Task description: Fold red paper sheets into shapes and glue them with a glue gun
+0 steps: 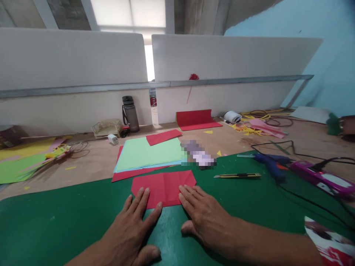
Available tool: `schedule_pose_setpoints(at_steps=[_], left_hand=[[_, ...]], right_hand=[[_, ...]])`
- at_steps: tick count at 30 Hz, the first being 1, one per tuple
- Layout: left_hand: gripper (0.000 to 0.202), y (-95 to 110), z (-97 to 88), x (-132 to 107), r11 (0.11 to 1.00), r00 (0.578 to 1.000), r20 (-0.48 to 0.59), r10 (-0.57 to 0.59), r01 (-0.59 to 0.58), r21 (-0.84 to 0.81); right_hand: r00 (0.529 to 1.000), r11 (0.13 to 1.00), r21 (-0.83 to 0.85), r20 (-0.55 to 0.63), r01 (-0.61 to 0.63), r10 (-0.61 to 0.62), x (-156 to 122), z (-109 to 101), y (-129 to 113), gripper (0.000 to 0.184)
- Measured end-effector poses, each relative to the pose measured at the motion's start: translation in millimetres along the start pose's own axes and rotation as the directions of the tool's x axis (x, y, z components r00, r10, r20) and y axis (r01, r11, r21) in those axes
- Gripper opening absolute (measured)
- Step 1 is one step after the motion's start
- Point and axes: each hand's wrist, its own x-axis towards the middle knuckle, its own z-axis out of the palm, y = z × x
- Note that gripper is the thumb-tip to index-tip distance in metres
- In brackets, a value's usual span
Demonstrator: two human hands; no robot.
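Observation:
A red sheet of paper (164,184), creased down its middle and folded in at its upper corners, lies flat on a green cutting mat (83,218). My left hand (133,225) rests with fingers spread over the sheet's lower left part. On the right end of the same sheet lie the outstretched fingers of my right hand (205,216), its thumb down on the mat. Neither hand grips the paper. To the right, a yellow utility knife (238,176) lies on the mat, apart from my right hand.
Behind the red sheet sits a stack of light green paper (149,152). A blue glue gun (270,166) and a purple power strip (321,177) with black cords occupy the right. Farther back stand a dark water bottle (131,115), a wicker basket (107,128) and folded red paper (195,120).

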Motion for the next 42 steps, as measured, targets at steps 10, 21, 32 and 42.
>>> schedule_pose_setpoints(at_steps=[10, 21, 32, 42], left_hand=[[0.088, 3, 30.6, 13, 0.997, 0.997, -0.039, -0.07, 0.069, -0.035], [0.081, 12, 2.2, 7, 0.989, 0.993, 0.083, -0.085, 0.094, -0.112], [0.08, 8, 12.0, 5, 0.989, 0.997, 0.033, -0.064, 0.067, -0.134], [0.077, -12, 18.2, -18, 0.998, 0.999, -0.04, -0.031, 0.029, -0.051]], right_hand=[[0.987, 0.95, 0.309, 0.16, -0.036, -0.014, 4, -10, -10, 0.075], [0.96, 0.957, 0.279, 0.278, -0.078, -0.003, 3, -20, -7, 0.076], [0.969, 0.963, 0.265, 0.245, -0.043, -0.024, -1, -17, -4, 0.072], [0.981, 0.975, 0.217, 0.192, -0.042, 0.0, -13, -10, 13, 0.074]])
